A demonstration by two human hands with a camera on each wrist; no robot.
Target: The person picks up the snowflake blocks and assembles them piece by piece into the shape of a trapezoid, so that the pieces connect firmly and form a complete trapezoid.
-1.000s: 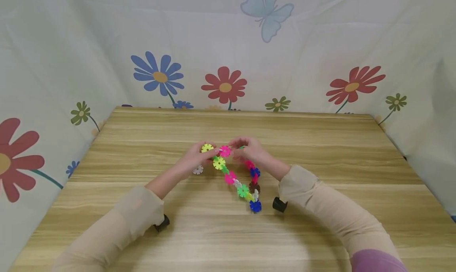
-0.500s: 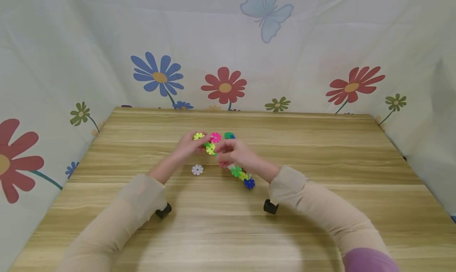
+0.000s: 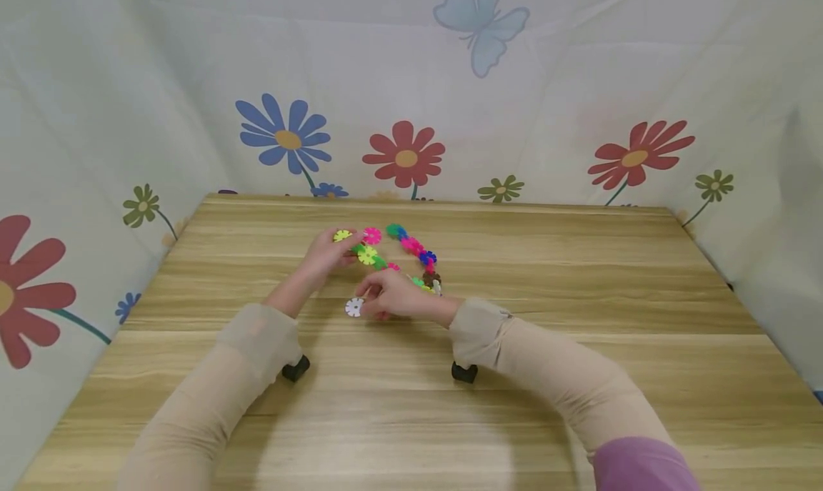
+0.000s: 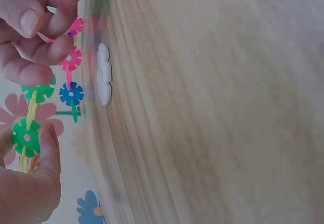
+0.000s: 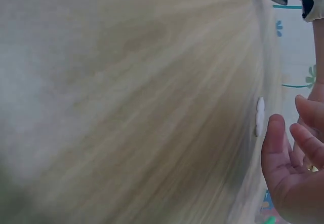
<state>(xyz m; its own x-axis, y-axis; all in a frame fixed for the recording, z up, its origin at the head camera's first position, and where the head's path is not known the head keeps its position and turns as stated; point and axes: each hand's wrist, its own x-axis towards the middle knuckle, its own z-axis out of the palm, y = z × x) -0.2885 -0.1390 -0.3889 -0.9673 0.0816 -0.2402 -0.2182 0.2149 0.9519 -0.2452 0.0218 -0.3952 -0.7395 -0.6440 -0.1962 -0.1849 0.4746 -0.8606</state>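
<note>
My left hand (image 3: 324, 251) pinches one part of a chain of interlocking snowflake discs (image 3: 367, 255), in yellow, green, pink, blue, brown and other colours. A green disc (image 4: 26, 138) of it shows between thumb and finger in the left wrist view. From there the chain bends round to the right over the table, partly hidden behind the right hand. A loose white snowflake disc (image 3: 353, 307) lies flat on the wood. Right at its edge are the fingertips of my right hand (image 3: 400, 295). In the right wrist view, that hand's thumb and fingers stand apart beside the white disc (image 5: 260, 116).
A wood-grain table (image 3: 579, 284) spreads out under both hands. Behind it hangs a pale curtain (image 3: 553, 91) printed with flowers and a butterfly. Black wrist cameras hang under both cuffs, one near the left sleeve (image 3: 296, 369) and one near the right sleeve (image 3: 464, 372).
My left hand has carried the chain away and to the left. My right hand has left the chain and come down left to the white disc, which lies where it was.
</note>
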